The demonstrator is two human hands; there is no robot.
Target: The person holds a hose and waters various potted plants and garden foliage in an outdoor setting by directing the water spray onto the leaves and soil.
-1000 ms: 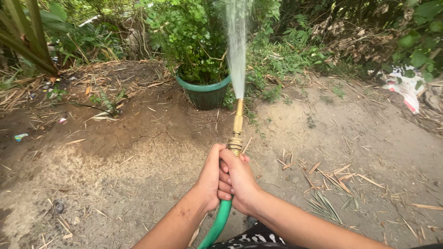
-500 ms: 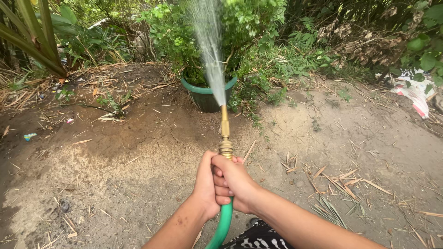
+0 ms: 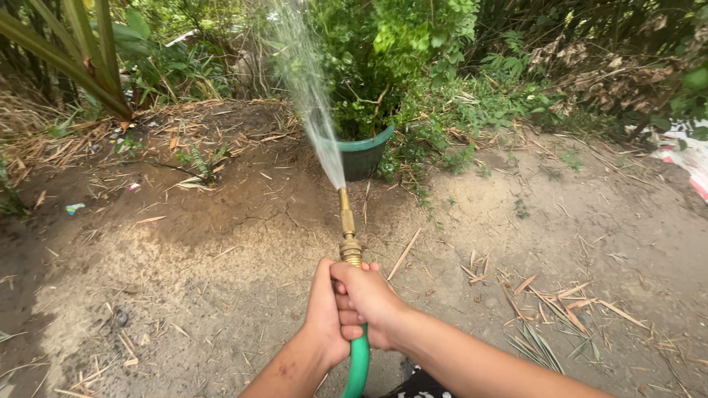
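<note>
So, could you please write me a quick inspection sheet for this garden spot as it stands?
Surface: bare sandy soil, darker and cracked near the pot, strewn with dry leaves.
Job's things: green rubber hose with a brass nozzle spraying water up and to the left of the dark green plastic pot, which holds a leafy shrub.
Clutter: small blue scrap at left; white and red plastic sheet at right.
Hands: left hand and right hand both wrapped round the hose just below the nozzle.
Cables: nothing seen besides the hose.
Surroundings: dense green plants and dry brush behind.
</note>
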